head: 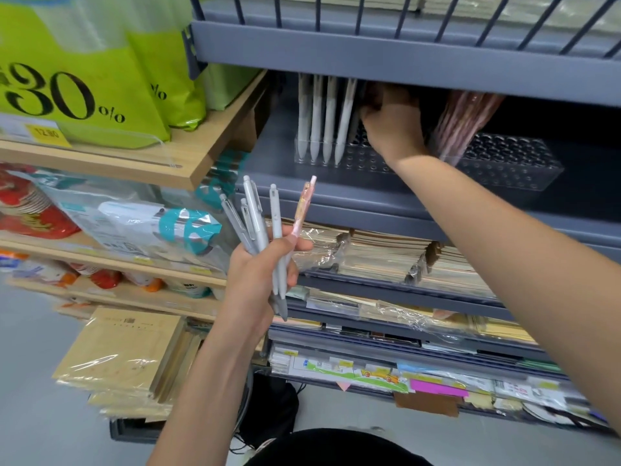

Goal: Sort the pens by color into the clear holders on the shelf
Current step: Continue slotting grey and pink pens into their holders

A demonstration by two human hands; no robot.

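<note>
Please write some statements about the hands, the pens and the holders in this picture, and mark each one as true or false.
1. The left hand grips several pens. True.
2. Every pen in the left hand is pink. False: there is only one pink pen; the other pens are grey or white.
3. White pens stand in a clear holder on the shelf. True.
4. The right hand hangs by the floor. False: it reaches into the shelf, between the white pens and the pink pens.
5. On the shelf, the pink pens are left of the white pens. False: they are to the right.
</note>
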